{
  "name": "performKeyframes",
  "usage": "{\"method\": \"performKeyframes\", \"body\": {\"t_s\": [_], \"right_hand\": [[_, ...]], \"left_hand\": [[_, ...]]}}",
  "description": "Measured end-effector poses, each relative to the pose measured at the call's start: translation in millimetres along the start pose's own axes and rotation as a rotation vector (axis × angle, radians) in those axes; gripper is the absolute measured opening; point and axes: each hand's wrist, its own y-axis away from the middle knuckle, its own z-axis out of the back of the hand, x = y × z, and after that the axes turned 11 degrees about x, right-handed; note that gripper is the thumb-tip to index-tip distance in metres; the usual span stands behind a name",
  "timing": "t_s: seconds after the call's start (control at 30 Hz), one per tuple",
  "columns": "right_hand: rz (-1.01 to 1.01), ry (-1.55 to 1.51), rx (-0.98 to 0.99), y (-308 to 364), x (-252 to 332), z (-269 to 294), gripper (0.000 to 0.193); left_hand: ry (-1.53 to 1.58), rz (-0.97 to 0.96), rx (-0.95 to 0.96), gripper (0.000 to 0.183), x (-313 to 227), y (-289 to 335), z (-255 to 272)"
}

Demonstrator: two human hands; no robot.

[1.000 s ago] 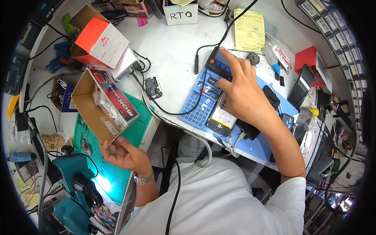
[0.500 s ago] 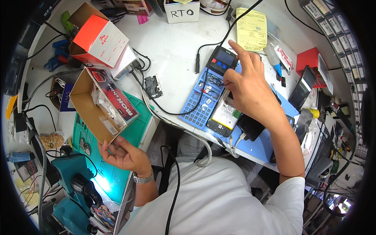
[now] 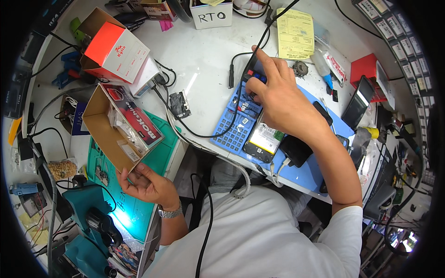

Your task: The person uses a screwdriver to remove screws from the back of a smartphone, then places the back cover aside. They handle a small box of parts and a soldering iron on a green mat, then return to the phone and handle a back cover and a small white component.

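My left hand (image 3: 147, 183) grips the near corner of an open brown cardboard box (image 3: 107, 127) holding several small clear bags, tilted above a green mat (image 3: 160, 157). My right hand (image 3: 278, 99) reaches across a blue work mat (image 3: 232, 127), its fingers resting on a small dark device with red and blue buttons (image 3: 254, 76) at the mat's far edge. An opened phone (image 3: 263, 141) with its battery showing lies on the blue mat just under my right palm. A black part (image 3: 296, 150) lies beside it.
An orange and white box (image 3: 116, 48) stands at the back left. A yellow paper (image 3: 295, 32), a white labelled holder (image 3: 212, 16) and a red box (image 3: 364, 69) sit at the back. Black cables cross the white table (image 3: 204, 55). A teal stand (image 3: 88, 217) is near left.
My right hand has moved away from me along the blue mat, from the phone up to the buttoned device. My left hand and the box have stayed about where they were.
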Motion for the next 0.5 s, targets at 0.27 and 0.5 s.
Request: {"method": "performKeyframes", "body": {"t_s": [0.27, 0.5], "right_hand": [[-0.042, -0.077, 0.018, 16.2, -7.6, 21.5, 0.024], [-0.063, -0.133, -0.038, 18.0, -7.2, 23.8, 0.026]], "left_hand": [[0.013, 0.034, 0.026, 0.039, -0.6, 2.0, 1.0], [-0.016, 0.015, 0.013, 0.046, 6.0, 3.8, 3.2]]}}
